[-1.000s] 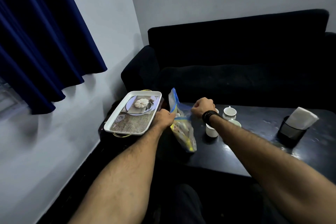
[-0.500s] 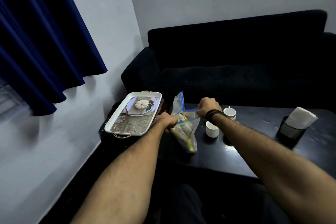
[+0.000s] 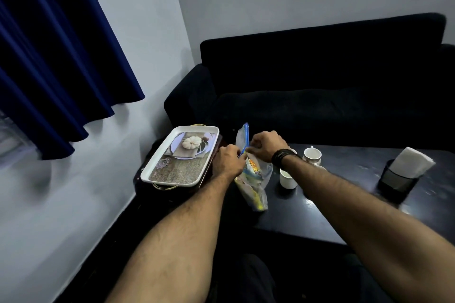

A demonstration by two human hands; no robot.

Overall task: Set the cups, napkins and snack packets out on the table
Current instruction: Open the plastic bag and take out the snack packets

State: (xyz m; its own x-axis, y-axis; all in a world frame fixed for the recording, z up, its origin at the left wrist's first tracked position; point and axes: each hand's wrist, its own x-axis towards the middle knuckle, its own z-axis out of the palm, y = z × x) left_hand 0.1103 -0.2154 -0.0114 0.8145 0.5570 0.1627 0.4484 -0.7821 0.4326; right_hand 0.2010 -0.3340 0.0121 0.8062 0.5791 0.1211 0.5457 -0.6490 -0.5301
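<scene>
Both hands are closing together since a moment ago, left hand point(image 3: 230, 160) and right hand point(image 3: 264, 144) pinching the snack bag point(image 3: 254, 187) mouth on the worktop point(image 3: 344, 206), likely needing an even pull.

I have both bare forearms stretched forward, hands close together. My left grip point(image 3: 229, 161) is pinched, knuckles up. My right grip point(image 3: 264, 144), dark band at the wrist, is pinched too.
</scene>
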